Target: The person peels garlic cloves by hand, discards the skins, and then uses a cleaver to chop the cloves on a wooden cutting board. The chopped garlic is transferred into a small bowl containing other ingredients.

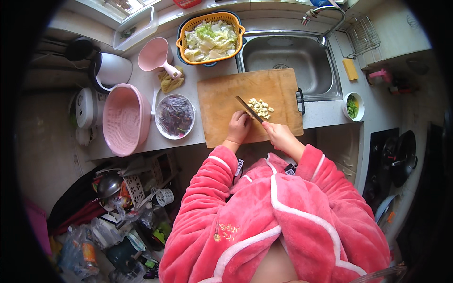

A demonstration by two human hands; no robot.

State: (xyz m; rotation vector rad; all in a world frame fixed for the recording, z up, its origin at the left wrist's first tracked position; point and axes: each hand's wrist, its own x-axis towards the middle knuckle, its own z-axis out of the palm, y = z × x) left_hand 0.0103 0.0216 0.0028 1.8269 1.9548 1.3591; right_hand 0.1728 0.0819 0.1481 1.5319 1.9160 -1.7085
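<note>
My right hand (279, 136) grips a kitchen knife (248, 109), its blade slanting up and left over a wooden cutting board (219, 95). Just right of the blade lies a small pile of pale chopped pieces (261, 107), which look like garlic. On the board's near side, my left hand (239, 127) has its fingers curled close against the blade's left side. Whatever may be under those fingertips is mostly hidden.
The board's far right corner overhangs a steel sink (293, 56) with a faucet (332, 21). Beyond the board stands a yellow basket (182, 44) of cut cabbage (212, 39). A film-covered bowl (175, 116) and pink basin (124, 120) stand left, a bowl of chopped greens (353, 107) right.
</note>
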